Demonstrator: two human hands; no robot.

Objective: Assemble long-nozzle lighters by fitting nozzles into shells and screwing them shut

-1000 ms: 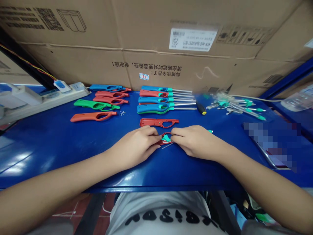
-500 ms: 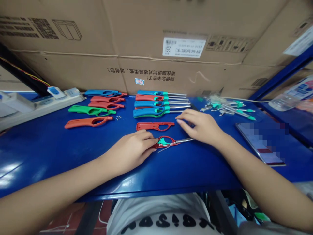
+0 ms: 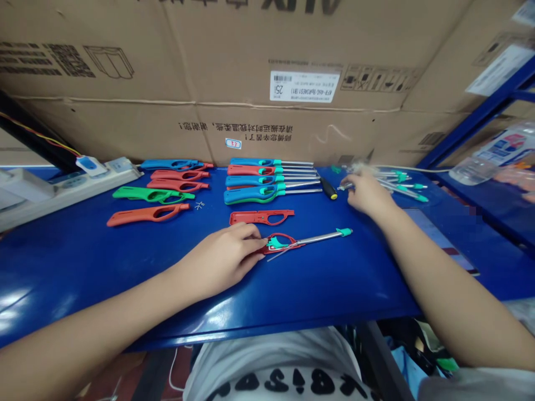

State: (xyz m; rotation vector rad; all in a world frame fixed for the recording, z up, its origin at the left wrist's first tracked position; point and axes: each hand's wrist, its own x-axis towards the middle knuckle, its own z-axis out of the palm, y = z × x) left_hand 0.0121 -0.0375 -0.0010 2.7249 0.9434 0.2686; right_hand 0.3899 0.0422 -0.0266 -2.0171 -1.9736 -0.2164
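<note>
My left hand (image 3: pixel 228 253) grips the near end of an open red lighter shell (image 3: pixel 281 240), its fingers closed on the handle. Inside the shell sits a teal trigger (image 3: pixel 278 241) with thin wires. A metal lighter tube (image 3: pixel 321 238) with a teal tip runs out to the right. At the back right, my right hand (image 3: pixel 365 192) reaches into a pile of metal tubes with teal ends (image 3: pixel 401 188), thumb and finger pinched at a small shiny part whose kind I cannot make out. Just left of those fingers lies a black-and-yellow screwdriver handle (image 3: pixel 329 189).
A matching red half shell (image 3: pixel 262 216) lies behind the work. Several assembled lighters (image 3: pixel 254 194) stand in a row farther back, coloured shells (image 3: pixel 148 214) and small screws (image 3: pixel 199 205) to the left. A phone (image 3: pixel 438 239) lies under my right forearm; cardboard (image 3: pixel 234 111) walls the back.
My right hand has moved away from the metal tube, back and right to the pile, uncovering the teal tip and screwdriver. My left hand keeps holding the red shell. The view has shifted slightly.
</note>
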